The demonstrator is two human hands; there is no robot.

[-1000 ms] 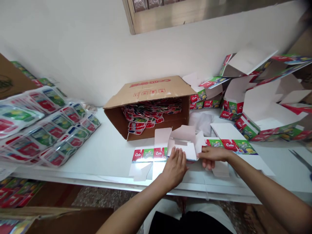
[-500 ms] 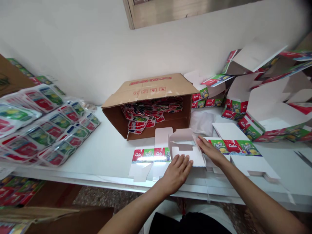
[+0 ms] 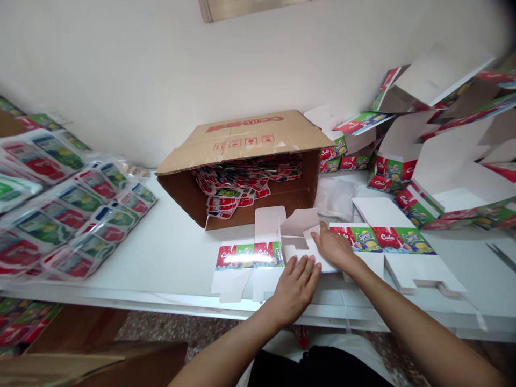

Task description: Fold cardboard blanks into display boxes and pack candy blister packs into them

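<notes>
A partly folded printed drinks carton [image 3: 300, 219] lies at the table's front edge, its white inner side facing up. Across its near white panel rests my left hand [image 3: 297, 286], fingers lying flat. My right hand [image 3: 335, 249] holds the carton's right side flap, which leans inward, with thumb and fingers at its edge; part of the grip is hidden. Spreading left from the carton are its flat Cola and Sprite panels [image 3: 237, 257]. Just right of my right hand lies a stack of flat carton blanks [image 3: 407, 240].
Behind stands a brown cardboard box [image 3: 242, 134] on its side, full of printed pouches. Bagged pouches [image 3: 97, 215] are piled at left. Folded cartons [image 3: 423, 177] stack up at right, near scissors [image 3: 502, 258]. A clear plastic bag [image 3: 334, 199] lies behind the blanks.
The right side flap has tipped inward, and my right hand has moved slightly left with it. My left hand stays on the near panel. The view has shifted slightly.
</notes>
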